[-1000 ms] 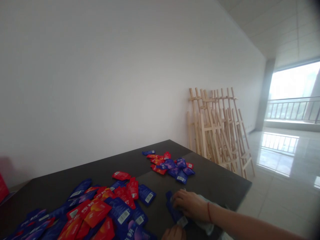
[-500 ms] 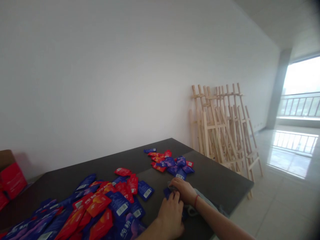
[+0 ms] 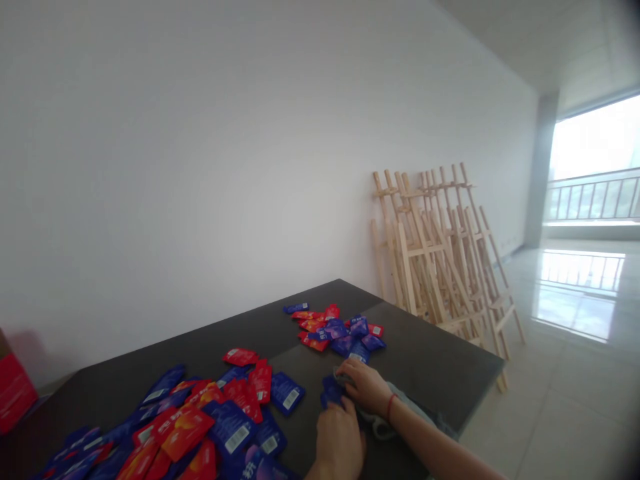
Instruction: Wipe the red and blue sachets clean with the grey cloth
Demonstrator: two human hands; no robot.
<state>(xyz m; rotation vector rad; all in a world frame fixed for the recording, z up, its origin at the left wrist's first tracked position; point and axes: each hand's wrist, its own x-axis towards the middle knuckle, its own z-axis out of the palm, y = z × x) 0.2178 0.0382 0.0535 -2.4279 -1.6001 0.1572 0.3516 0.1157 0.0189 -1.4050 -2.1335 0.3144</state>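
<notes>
A blue foil packet [image 3: 330, 392] lies on the dark table just in front of my hands, partly covered by them. My left hand [image 3: 340, 430] has its fingers closed on the packet's near edge. My right hand [image 3: 367, 385] is closed around a grey cloth [image 3: 407, 402] and presses it down at the packet's right side. Part of the cloth trails back under my right forearm. Just beyond my hands is a small pile of red and blue packets [image 3: 333, 330].
To the left spreads a large heap of red and blue packets [image 3: 187, 427]. A red box [image 3: 16, 393] stands at the far left. Several wooden easels [image 3: 435, 260] lean against the white wall beyond the dark table's [image 3: 430, 360] right side.
My left hand has drawn slightly back toward me, and more of the blue packet shows. My right hand stays on it with the cloth. The view has turned a little to the right.
</notes>
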